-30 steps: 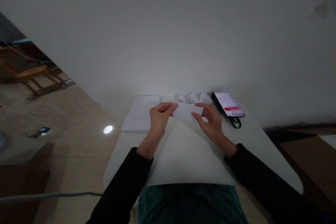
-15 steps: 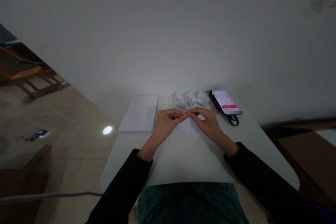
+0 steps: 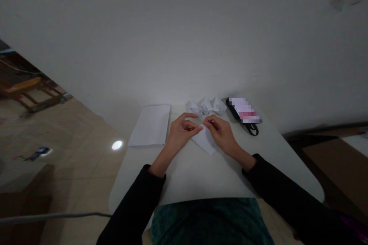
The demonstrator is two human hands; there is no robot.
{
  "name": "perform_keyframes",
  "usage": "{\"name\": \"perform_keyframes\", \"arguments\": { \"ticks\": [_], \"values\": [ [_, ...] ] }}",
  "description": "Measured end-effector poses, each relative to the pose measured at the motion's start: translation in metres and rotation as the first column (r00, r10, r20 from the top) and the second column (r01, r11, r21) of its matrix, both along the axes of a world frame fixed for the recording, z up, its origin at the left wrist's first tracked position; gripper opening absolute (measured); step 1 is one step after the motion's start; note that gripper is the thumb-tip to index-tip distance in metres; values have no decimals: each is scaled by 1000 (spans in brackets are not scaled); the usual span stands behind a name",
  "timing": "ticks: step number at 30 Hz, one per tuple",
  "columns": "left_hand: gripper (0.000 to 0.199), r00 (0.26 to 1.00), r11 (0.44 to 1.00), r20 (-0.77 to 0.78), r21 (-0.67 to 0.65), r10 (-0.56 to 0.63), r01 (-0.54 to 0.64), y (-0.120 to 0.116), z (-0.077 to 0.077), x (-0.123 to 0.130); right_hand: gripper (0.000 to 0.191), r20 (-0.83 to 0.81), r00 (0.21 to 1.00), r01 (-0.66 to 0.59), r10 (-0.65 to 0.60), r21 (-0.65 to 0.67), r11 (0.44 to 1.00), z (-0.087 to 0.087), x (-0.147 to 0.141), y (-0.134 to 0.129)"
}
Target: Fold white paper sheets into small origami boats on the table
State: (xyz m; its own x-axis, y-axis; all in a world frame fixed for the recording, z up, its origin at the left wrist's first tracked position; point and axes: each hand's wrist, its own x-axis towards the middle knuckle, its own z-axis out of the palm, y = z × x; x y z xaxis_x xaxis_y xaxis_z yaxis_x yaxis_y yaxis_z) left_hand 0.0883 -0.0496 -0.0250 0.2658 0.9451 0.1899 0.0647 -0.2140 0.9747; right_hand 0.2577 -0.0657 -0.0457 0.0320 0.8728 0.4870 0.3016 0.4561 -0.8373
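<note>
A small white sheet of folded paper [image 3: 206, 141] is between my hands, its lower point angled toward me over the table. My right hand [image 3: 220, 132] pinches its top edge between thumb and fingers. My left hand [image 3: 181, 130] has thumb and a bent finger together at the paper's upper left edge, while the index finger is lifted off and stretched out. Just beyond my fingers stand three folded white paper shapes [image 3: 205, 106] in a row, close together against the wall side.
A stack of white paper [image 3: 151, 125] lies at the table's left. On the right, a phone [image 3: 244, 110] with a blurred screen rests on a black case with a strap loop [image 3: 253, 129]. The wall [image 3: 184, 46] rises right behind the white table [image 3: 198, 183].
My left index finger has lifted from the pinch, and the two hands' fingertips have drawn slightly apart. The right hand still pinches the paper. The view has shifted slightly.
</note>
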Motion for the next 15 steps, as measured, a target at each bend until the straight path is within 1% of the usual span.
{"name": "perform_keyframes", "arguments": {
  "ticks": [2, 5, 9, 11, 12, 14, 15],
  "values": [
    [38, 1000, 999, 20, -34, 22, -21, 3, 0, -1, 20, -52, 996, 70, -69, 8, 998, 1, 1, 0],
    [35, 997, 997, 61, -65, 52, -48, 7, -2, -3, 20, -151, 981, 121, -123, -24, 992, 2, 5, 2],
    [42, 987, 993, 139, -95, 79, -66, 10, -5, -5, 18, -239, 950, 199, -201, -33, 980, 0, 7, 3],
    [45, 985, 991, 162, -132, 56, -34, 9, -8, -2, 18, -272, 935, 227, -226, -28, 973, -4, 5, 3],
    [44, 986, 988, 163, -154, 33, -8, 8, -11, 0, 19, -285, 930, 232, -231, -31, 972, -5, 4, 3],
    [35, 989, 982, 150, -185, -5, 33, 6, -16, 6, 20, -302, 922, 243, -242, -37, 969, -7, 2, 2],
    [32, 990, 982, 142, -186, -4, 30, 5, -19, 9, 20, -303, 920, 250, -250, -37, 967, -7, 1, 2]
  ]
}}
